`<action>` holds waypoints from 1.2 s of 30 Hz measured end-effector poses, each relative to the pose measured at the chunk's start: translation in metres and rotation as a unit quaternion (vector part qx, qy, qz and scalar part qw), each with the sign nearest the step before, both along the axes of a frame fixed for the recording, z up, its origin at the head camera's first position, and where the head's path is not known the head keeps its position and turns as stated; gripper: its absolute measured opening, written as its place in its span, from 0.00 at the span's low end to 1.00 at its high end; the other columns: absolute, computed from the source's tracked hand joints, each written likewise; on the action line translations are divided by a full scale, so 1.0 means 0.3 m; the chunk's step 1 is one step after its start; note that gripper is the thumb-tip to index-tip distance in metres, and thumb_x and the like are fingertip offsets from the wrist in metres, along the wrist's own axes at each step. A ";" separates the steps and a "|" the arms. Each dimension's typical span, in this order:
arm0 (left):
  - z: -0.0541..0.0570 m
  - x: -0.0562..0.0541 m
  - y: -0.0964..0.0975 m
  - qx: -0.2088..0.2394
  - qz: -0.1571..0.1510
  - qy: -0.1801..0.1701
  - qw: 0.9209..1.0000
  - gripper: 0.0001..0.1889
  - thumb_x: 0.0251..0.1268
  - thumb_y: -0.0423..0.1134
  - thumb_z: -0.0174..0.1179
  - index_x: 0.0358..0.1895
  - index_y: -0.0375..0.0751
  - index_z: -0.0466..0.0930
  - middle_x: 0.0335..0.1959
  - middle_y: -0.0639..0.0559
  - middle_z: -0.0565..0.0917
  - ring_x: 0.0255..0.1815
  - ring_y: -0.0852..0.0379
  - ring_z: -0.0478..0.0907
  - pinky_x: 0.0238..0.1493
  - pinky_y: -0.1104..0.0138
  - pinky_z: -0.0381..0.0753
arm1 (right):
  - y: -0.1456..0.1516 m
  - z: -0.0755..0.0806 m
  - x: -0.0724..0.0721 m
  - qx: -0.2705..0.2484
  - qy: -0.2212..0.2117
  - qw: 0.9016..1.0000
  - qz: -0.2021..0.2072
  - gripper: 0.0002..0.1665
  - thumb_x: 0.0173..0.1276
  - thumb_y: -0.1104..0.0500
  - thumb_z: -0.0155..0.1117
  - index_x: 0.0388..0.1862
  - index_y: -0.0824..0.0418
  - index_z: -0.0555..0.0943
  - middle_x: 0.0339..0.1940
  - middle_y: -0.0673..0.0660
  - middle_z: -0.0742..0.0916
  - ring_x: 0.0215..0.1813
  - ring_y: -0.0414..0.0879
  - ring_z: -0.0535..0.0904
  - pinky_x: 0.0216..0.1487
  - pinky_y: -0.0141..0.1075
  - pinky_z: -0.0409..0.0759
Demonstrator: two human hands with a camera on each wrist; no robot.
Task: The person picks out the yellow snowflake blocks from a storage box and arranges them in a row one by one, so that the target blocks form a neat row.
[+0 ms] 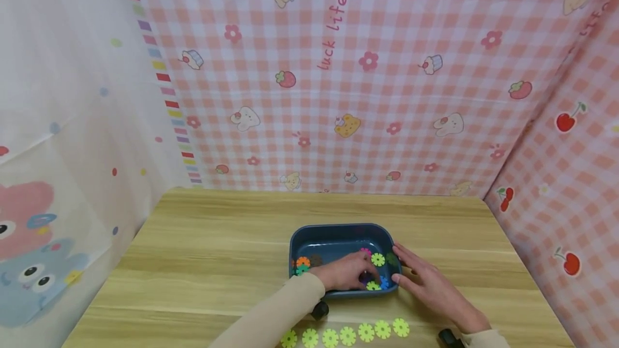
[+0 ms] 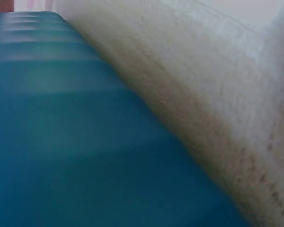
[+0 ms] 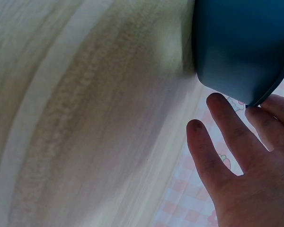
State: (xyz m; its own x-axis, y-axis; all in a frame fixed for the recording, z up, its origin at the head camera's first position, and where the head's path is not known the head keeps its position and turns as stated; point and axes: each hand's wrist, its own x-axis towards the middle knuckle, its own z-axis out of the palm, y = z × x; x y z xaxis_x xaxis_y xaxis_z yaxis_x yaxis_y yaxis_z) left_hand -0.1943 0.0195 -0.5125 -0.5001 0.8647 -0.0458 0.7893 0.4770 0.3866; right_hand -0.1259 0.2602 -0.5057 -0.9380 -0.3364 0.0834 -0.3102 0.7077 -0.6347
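Note:
A dark blue tray (image 1: 329,294) with raised walls stands on the table. In it lie notched plastic discs: an orange disc (image 1: 303,262) and a green disc (image 1: 302,270) at the left, a yellow-green disc (image 1: 378,259), another yellow-green disc and a blue disc (image 1: 384,283) at the right. My left hand (image 1: 345,273) reaches over the near wall into the tray, fingers bent down among the right-hand discs; whether it pinches one is hidden. With fingers spread, my right hand (image 1: 430,283) touches the tray's right end; the right wrist view shows its fingertips at the rim.
Near the table's front edge lies a row of several yellow-green discs (image 1: 347,336). The wooden table (image 1: 203,262) meets a pink checked cloth (image 1: 329,138) behind, with cloths at both sides. Dark wrist camera pieces (image 1: 319,310) sit by the sleeves.

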 end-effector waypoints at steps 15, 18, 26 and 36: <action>0.038 -0.009 -0.023 0.044 0.090 -0.136 0.986 0.13 0.63 0.33 0.73 0.50 0.44 0.88 0.37 0.64 0.81 0.33 0.74 0.75 0.38 0.81 0.77 | -0.001 0.003 0.001 -0.002 -0.006 1.000 -0.001 0.39 0.79 0.47 0.62 0.81 0.61 0.65 0.81 0.65 0.66 0.68 0.61 0.79 0.65 0.60 0.75; 0.045 -0.014 -0.037 0.054 0.100 -0.152 0.982 0.13 0.62 0.32 0.72 0.50 0.45 0.88 0.33 0.66 0.81 0.32 0.74 0.76 0.37 0.80 0.77 | 0.000 0.003 0.003 -0.003 -0.009 1.000 -0.004 0.39 0.79 0.46 0.62 0.81 0.60 0.65 0.81 0.65 0.66 0.68 0.62 0.78 0.66 0.62 0.74; 0.071 -0.017 -0.064 0.059 0.100 -0.138 0.984 0.18 0.63 0.35 0.73 0.56 0.42 0.87 0.38 0.62 0.80 0.35 0.72 0.75 0.40 0.79 0.77 | 0.003 0.003 0.006 -0.002 0.000 1.000 -0.006 0.39 0.79 0.47 0.62 0.82 0.60 0.65 0.81 0.64 0.67 0.68 0.62 0.79 0.65 0.63 0.74; 0.096 0.007 -0.089 0.065 0.099 -0.117 0.986 0.15 0.66 0.39 0.71 0.55 0.46 0.88 0.44 0.60 0.78 0.40 0.70 0.73 0.45 0.78 0.76 | 0.001 0.002 0.001 -0.006 -0.019 1.000 -0.003 0.40 0.79 0.45 0.61 0.82 0.60 0.64 0.82 0.65 0.66 0.69 0.63 0.78 0.66 0.63 0.74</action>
